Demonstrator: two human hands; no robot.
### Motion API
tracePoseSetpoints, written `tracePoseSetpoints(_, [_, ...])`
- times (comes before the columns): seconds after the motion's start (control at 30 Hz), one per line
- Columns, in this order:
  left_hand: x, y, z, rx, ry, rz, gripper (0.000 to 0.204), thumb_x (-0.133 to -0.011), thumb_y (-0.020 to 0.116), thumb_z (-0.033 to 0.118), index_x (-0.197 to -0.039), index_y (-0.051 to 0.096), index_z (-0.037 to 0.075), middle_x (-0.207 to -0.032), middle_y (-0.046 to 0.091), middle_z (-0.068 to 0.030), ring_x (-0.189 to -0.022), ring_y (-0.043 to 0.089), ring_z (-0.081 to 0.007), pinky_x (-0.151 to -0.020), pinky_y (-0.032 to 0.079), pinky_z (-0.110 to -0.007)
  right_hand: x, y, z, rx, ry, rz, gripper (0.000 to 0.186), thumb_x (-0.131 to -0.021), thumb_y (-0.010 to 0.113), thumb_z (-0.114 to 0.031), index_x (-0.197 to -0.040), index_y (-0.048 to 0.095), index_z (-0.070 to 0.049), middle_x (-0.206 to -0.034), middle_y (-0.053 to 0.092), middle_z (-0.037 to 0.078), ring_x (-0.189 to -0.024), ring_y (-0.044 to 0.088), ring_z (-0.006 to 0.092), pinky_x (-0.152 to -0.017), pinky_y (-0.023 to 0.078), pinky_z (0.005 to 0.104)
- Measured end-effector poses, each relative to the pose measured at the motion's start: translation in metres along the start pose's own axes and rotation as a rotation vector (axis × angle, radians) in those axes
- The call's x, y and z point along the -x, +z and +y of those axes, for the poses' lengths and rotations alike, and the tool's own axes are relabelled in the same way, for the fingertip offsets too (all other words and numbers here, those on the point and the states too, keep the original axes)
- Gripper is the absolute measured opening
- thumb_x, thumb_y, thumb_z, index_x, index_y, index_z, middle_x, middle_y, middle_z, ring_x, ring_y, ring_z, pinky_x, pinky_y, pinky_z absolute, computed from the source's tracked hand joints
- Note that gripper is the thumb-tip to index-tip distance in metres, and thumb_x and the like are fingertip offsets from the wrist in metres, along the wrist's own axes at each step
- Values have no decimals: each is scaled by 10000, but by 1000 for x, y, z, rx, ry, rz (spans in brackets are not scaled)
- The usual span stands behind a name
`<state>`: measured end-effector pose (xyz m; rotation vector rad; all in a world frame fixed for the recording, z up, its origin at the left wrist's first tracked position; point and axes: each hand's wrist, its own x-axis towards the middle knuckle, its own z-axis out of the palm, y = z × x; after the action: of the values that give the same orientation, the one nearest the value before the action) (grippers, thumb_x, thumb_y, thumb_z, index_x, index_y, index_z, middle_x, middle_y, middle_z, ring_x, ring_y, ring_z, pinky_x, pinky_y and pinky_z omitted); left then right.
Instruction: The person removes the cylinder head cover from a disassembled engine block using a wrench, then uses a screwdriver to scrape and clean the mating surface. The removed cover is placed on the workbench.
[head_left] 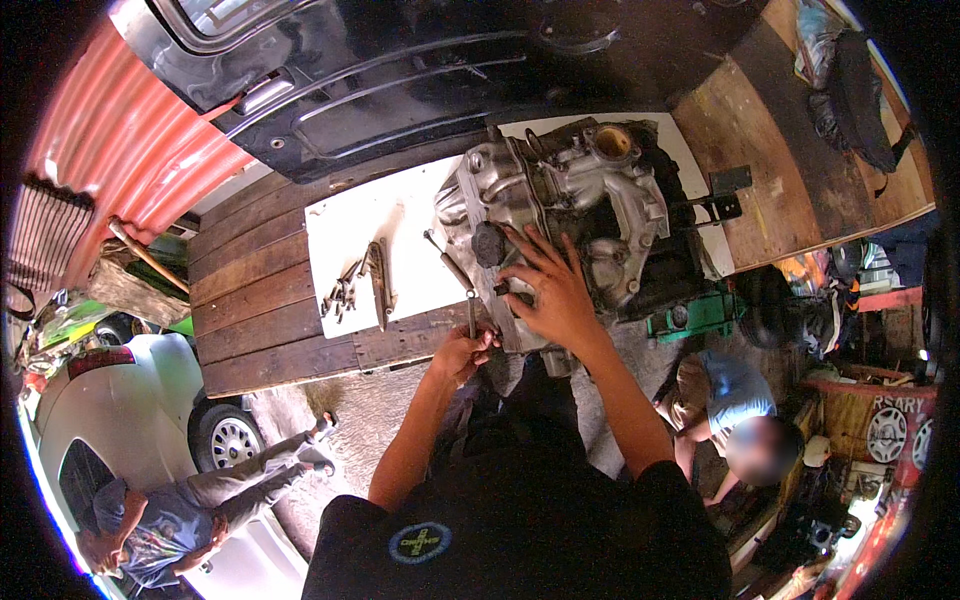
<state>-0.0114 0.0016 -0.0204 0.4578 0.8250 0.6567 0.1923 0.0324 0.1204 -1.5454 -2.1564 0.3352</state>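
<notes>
A grey metal engine (600,200) with cast pipes sits on the bench before me. My right hand (548,290) rests on its near left part, fingers stretched and spread. Its fingertips are close to a round black cap (488,243), and a small dark part shows by the thumb. Low at the engine's near left corner, my left hand (464,355) is closed round a slim metal wrench (472,312) that points away from me. Beyond that wrench, a thin rod-like tool (452,265) lies slanted beside the engine.
Several bolts (343,292) and a long dark tool (379,285) lie on a white sheet (420,200) over the plank bench (260,300). A dark vehicle panel (420,80) borders the far side. One person reclines at lower left; another crouches at right by a green metal stand (690,318).
</notes>
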Motion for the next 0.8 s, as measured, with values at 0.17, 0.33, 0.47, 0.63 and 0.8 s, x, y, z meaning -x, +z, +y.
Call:
tracePoseSetpoints(0.17, [10,-12,-10,297,-69,29,87,-918,630,87,-981,589,43,-838,623,-43,-641,517,-117,-524,344,-254,3,3,1,12,-8,9,219,-768,733,-263,-972,687,-199,-1521,384,14,-1435,284,246,-1179,141,534])
tracePoseSetpoints(0.33, [17,-1,-2,218,-31,69,91,-925,625,96,-980,594,31,-831,622,-45,-641,505,-110,-547,361,-246,1,3,-2,-12,-6,17,192,-768,746,-232,-948,690,-195,-1520,389,4,-1439,280,249,-1175,146,535])
tracePoseSetpoints(0.47, [18,1,5,183,-38,5,85,-924,631,106,-956,609,30,-819,618,-46,-673,532,-113,-554,377,-255,1,0,-5,-27,4,6,195,-771,743,-218,-955,682,-195,-1516,394,7,-1441,277,249,-1175,140,541])
tracePoseSetpoints(0.63, [14,-1,3,179,31,-101,121,-897,656,108,-977,613,27,-806,598,-55,-677,532,-135,-541,383,-268,2,-1,-5,18,6,9,206,-779,734,-207,-972,666,-190,-1520,386,7,-1439,279,253,-1173,134,550])
tracePoseSetpoints(0.8, [3,-10,-5,193,41,-108,114,-886,675,104,-951,623,26,-786,604,-60,-653,540,-134,-538,384,-270,7,9,-18,176,46,27,225,-801,717,-228,-1008,653,-167,-1516,381,32,-1431,287,259,-1168,128,573])
